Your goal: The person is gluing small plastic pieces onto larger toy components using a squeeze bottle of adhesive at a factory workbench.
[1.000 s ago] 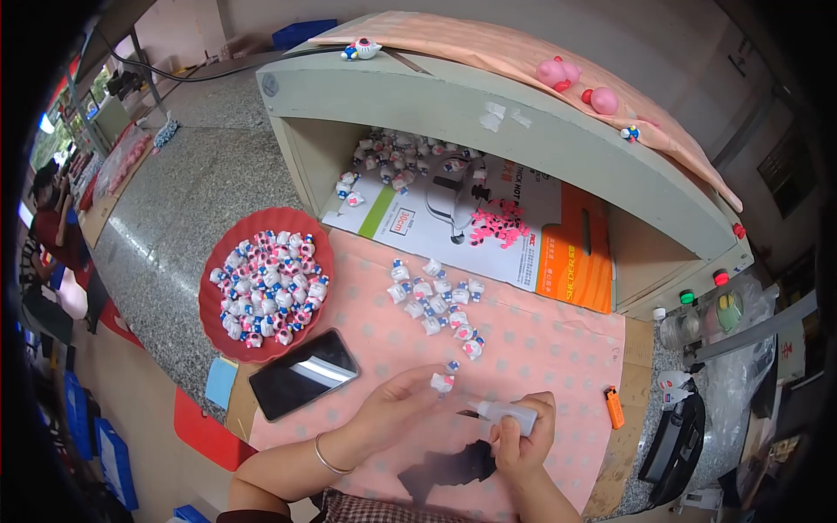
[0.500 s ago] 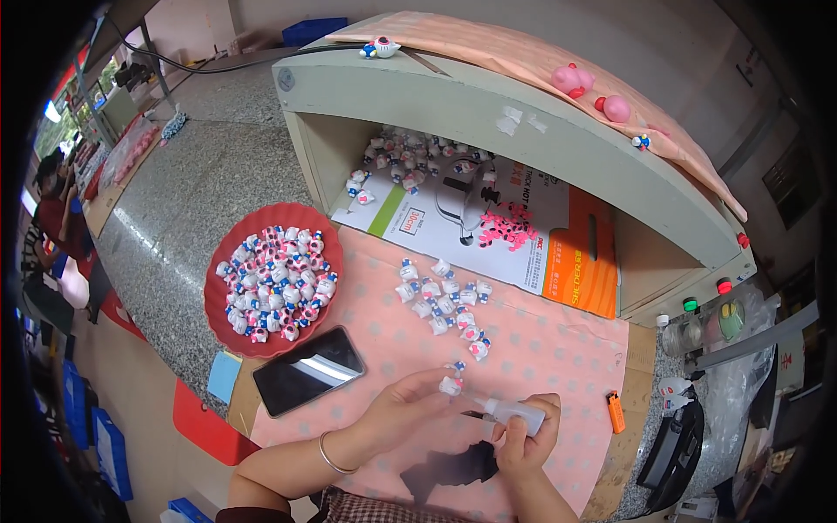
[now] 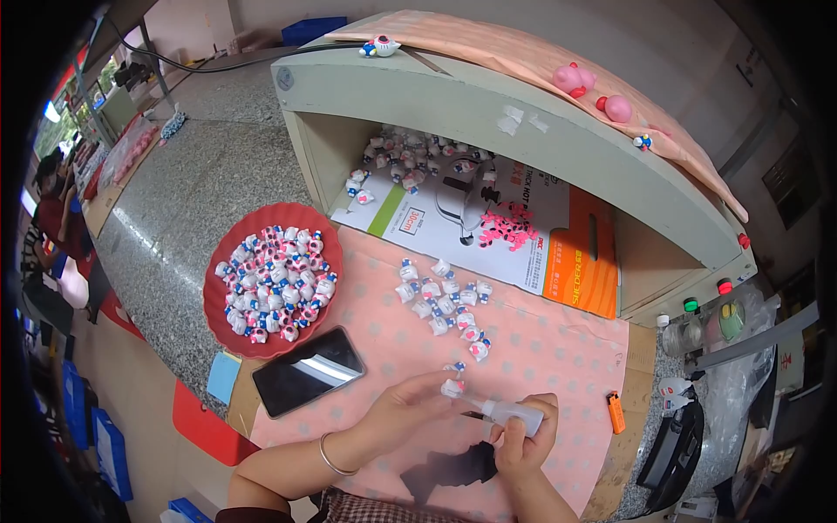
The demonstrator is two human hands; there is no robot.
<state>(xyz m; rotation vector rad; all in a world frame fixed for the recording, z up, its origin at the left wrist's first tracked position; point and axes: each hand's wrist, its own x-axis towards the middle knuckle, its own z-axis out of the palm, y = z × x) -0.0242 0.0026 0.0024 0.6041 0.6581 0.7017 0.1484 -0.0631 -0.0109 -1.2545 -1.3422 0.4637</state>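
Between its fingertips, my left hand pinches a small white-and-blue figurine. My right hand is wrapped round a translucent squeeze bottle, whose narrow nozzle points toward that figurine. A thin dark tool is partly visible beside the nozzle; which fingers hold it is hidden. Just beyond my hands, a loose group of similar figurines lies on the pink cloth. A red scalloped bowl to the left is heaped with more of them. Below my hands lies a black piece of cloth or film.
A black phone and blue sticky notes lie left of my hands. Ahead stands a pale cabinet holding figurines and small pink pieces on printed cardboard. An orange lighter and a black pouch are at right.
Very little differs. The squeeze bottle and my right hand have shifted very slightly left; the figurine stays in my left fingers.
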